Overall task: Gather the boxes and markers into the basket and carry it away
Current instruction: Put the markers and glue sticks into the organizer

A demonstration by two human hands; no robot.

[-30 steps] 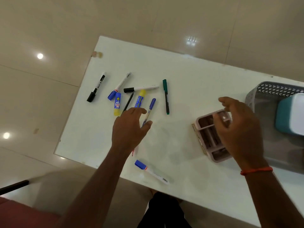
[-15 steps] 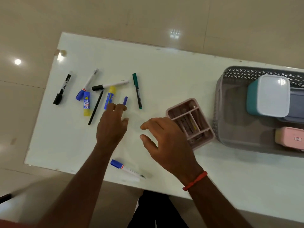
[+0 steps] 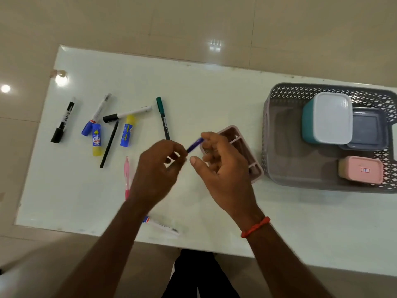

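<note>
A blue pen is being held above the middle of the white desk, pinched at one end by the fingers of the left hand and at the other by the fingertips of the right hand; both hands are being kept narrow around it. A pink divided organiser is lying just behind the right hand, partly hidden by it. Toward the right edge of the desk a grey lattice basket is standing, and three boxes are being carried in it: a teal box with a white lid, a grey box touching it, and a pink box nearer the front edge. Toward the left edge, a black marker, a blue-capped marker, a black-capped white marker, two glue sticks, a thin black pen and a green pen are lying scattered. A pink pen is lying beside the left wrist, and another marker is lying near the front edge, half covered by the left forearm.
</note>
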